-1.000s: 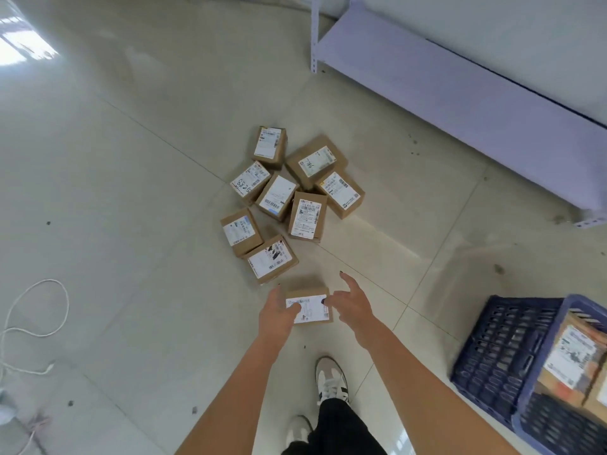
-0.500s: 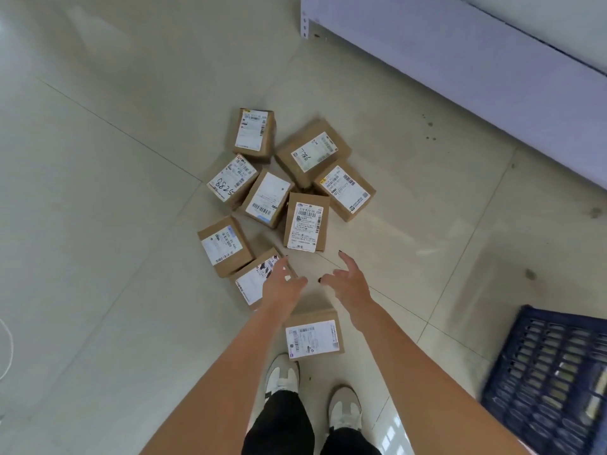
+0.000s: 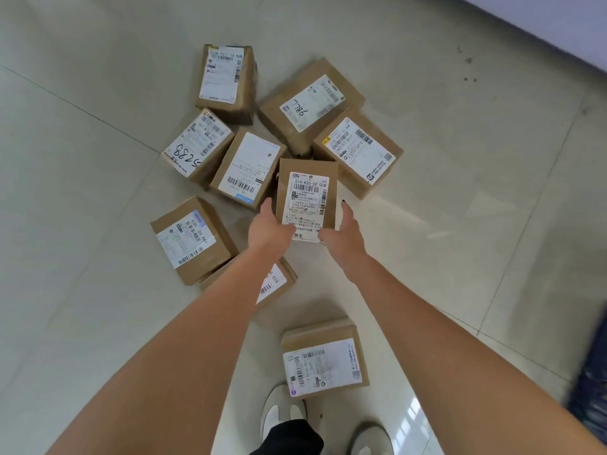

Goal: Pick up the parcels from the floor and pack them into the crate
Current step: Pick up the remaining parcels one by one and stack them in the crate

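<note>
Several brown cardboard parcels with white labels lie clustered on the tiled floor. Both my hands are on the near end of the middle parcel (image 3: 307,188), labelled 516-K20-00 028. My left hand (image 3: 269,226) holds its left side with the thumb over the label. My right hand (image 3: 346,236) holds its right side, thumb on the label's near corner, fingers stretched along the edge. One parcel (image 3: 323,359) lies alone by my feet. Another parcel (image 3: 274,284) is partly hidden under my left forearm. The blue crate (image 3: 589,372) shows only as a blurred sliver at the right edge.
A pale lilac shelf base (image 3: 571,24) runs along the top right corner. My white shoes (image 3: 279,412) stand at the bottom, just behind the lone parcel. Bare tiled floor (image 3: 460,224) lies between the cluster and the crate.
I have leaned in closer to the pile. Both hands moved forward from above the near parcels and closed on the sides of the 516-K20 parcel. The crate slid almost out of view.
</note>
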The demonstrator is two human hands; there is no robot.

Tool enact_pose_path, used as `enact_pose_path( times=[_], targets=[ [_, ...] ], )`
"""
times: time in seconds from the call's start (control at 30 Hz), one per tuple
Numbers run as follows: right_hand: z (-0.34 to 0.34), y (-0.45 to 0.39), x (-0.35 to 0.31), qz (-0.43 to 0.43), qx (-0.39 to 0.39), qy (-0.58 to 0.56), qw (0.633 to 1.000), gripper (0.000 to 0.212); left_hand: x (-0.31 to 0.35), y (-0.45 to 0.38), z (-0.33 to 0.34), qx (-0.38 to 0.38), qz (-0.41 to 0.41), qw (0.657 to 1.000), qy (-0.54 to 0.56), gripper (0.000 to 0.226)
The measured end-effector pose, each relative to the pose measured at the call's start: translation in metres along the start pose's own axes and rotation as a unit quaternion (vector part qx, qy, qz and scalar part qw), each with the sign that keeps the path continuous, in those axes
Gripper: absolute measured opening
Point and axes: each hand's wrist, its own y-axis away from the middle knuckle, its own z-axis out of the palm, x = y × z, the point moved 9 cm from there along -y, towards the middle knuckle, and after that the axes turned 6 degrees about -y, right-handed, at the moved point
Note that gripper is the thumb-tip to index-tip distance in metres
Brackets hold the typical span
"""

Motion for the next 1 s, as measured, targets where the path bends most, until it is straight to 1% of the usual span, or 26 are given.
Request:
enact_pose_path(
  times=[0.1,0.17,0.27,0.37,0.47,0.6,0.7,0.77,0.83,0.93,1.0],
  targets=[
    [0.007,-0.019,0.002,0.017,-0.006,-0.04,0.999,0.084,-0.005,-0.018,0.014,-0.015,0.002,1.0,-0.007,0.073],
    [0.008,-0.024,0.001,0.018,-0.003,-0.036,0.999,0.084,-0.008,-0.024,0.022,-0.022,-0.003,1.0,0.002,0.07],
    [0.007,-0.021,-0.007,-0.012,0.013,-0.016,1.0,0.083,-0.002,-0.024,0.027,-0.016,0.007,1.0,0.011,0.061],
    [0.003,-0.007,-0.015,-0.033,0.017,0.006,0.999,0.082,0.003,-0.012,0.023,-0.007,0.019,1.0,0.016,0.066],
    [-0.002,0.016,-0.026,-0.038,0.012,0.013,0.999,0.082,0.007,0.009,0.009,-0.002,0.016,0.999,0.033,0.067],
    [-0.011,0.063,-0.052,-0.057,0.015,0.018,0.998,0.082,0.014,0.052,-0.016,0.013,0.011,0.994,0.105,0.068],
    [-0.025,0.104,-0.068,-0.05,0.026,-0.012,0.998,0.081,0.029,0.093,-0.042,0.048,0.046,0.992,0.107,0.062],
    [-0.039,0.131,-0.076,-0.036,0.041,-0.043,0.998,0.08,0.045,0.123,-0.057,0.053,0.076,0.99,0.106,0.059],
    [-0.056,0.157,-0.083,-0.009,0.07,-0.067,0.995,0.073,0.065,0.152,-0.068,0.04,0.106,0.989,0.098,0.059],
    [-0.082,0.193,-0.091,0.019,0.102,-0.085,0.991,0.05,0.097,0.189,-0.079,0.035,0.157,0.986,0.055,0.057],
    [-0.098,0.212,-0.094,0.02,0.108,-0.112,0.988,0.046,0.113,0.208,-0.08,0.037,0.175,0.983,0.034,0.057]
  ],
)
